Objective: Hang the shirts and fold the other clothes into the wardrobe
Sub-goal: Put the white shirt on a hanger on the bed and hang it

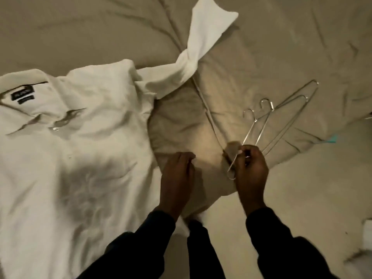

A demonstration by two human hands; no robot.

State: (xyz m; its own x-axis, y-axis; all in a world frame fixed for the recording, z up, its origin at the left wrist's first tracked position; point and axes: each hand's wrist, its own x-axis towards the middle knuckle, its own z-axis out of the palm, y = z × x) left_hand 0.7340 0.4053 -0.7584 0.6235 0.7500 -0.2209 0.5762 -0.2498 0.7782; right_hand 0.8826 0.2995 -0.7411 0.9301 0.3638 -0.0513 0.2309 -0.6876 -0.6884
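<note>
1. Lying spread on the rumpled beige bedsheet (261, 47), a white collared button-up shirt (66, 148) takes up the near-left part of the bed, collar toward the far left with a dark label (22, 94) showing inside the neck.
2. One white sleeve (201, 41) of that shirt stretches away from its shoulder, up and to the right, with the cuff lying farthest from the shirt's body.
3. Just to the right of the shirt's body sits a beige cushion-like mound of bedding (191, 121), partly overlapped by the sleeve at its far edge.
4. The left hand (178, 178) rests on the near edge of that mound, right beside the shirt's side seam; its fingers are bent down into the fabric, though whether they pinch it I cannot tell.
5. The right hand (251, 170), to the right of the shirt and apart from the left hand, pinches the looped end of a thin silver wire hanger (237, 158) between thumb and curled fingers.
6. Two more silver wire hangers (285, 119) lie overlapping on the sheet, farther right of the shirt, hooks pointing toward it.
7. Both forearms wear dark sleeves (285, 244).
8. A small turquoise scrap (332, 139) shows on the sheet well right of the shirt, too blurred to identify.
</note>
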